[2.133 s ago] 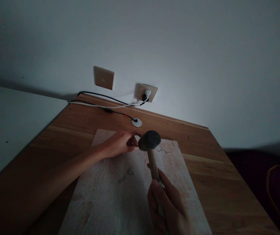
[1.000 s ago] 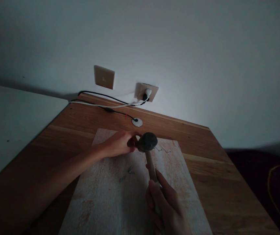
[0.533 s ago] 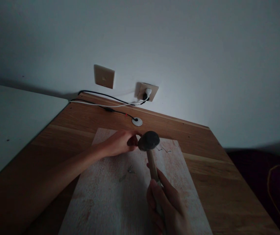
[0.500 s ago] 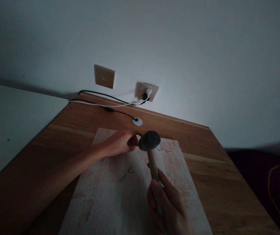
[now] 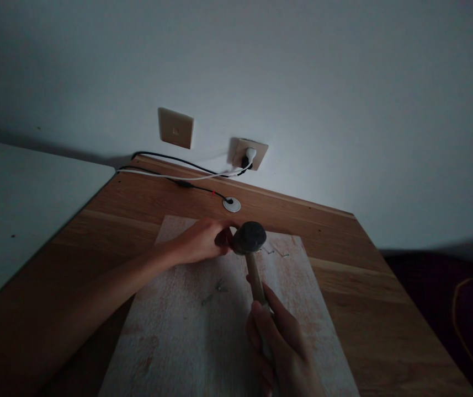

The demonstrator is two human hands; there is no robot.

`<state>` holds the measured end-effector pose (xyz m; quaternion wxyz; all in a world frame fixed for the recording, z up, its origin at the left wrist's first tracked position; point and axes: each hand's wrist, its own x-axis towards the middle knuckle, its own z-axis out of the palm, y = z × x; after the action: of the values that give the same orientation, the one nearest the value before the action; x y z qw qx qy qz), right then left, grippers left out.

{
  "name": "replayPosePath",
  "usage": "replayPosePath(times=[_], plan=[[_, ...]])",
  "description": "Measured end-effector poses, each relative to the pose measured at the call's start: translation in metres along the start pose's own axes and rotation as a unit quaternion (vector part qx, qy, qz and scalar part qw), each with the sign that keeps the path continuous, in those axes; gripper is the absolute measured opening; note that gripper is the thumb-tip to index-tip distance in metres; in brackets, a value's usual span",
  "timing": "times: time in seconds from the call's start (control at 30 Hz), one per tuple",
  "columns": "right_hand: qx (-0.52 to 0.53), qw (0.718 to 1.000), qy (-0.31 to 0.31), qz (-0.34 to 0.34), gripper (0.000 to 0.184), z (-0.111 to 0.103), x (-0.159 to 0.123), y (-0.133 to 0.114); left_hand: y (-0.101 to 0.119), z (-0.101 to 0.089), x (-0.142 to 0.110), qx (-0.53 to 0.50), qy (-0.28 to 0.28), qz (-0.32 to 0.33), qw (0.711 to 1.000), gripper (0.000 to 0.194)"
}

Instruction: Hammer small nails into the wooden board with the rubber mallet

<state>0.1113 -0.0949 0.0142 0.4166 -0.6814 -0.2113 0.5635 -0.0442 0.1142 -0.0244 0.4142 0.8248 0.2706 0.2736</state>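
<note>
My right hand [image 5: 280,353] grips the wooden handle of a hammer [image 5: 249,242] whose dark head hovers over the far part of a pale wooden board [image 5: 178,336]. My left hand [image 5: 203,242] rests on the board just left of the hammer head, fingers pinched together on something small I cannot make out. Loose nails [image 5: 215,289] lie mid-board, and a few more nails [image 5: 275,253] lie right of the hammer head.
The board lies on a brown wooden table [image 5: 368,320]. Black and white cables [image 5: 178,177] run along the table's far edge to a wall socket [image 5: 248,154]. A small round white disc [image 5: 231,205] sits behind the board. A white surface [image 5: 21,204] adjoins at left.
The hammer head bobs slightly up and down beside my left hand; it is now a little lower and further left than half a second ago. My left hand has stayed put.
</note>
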Motion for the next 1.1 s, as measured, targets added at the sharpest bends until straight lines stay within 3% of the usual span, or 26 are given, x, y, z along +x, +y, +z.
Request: replayPosePath(times=[0.27, 1.1], plan=[[0.046, 0.999, -0.005, -0.001, 0.108, 0.0032, -0.0052, -0.0064, -0.0008, -0.0002, -0.0004, -0.007, -0.013, -0.015, 1.0, 0.047], [0.02, 1.0, 0.012, -0.004, 0.105, 0.0015, -0.0029, -0.0017, -0.0048, 0.0005, -0.0007, -0.016, -0.011, -0.008, 1.0, 0.045]])
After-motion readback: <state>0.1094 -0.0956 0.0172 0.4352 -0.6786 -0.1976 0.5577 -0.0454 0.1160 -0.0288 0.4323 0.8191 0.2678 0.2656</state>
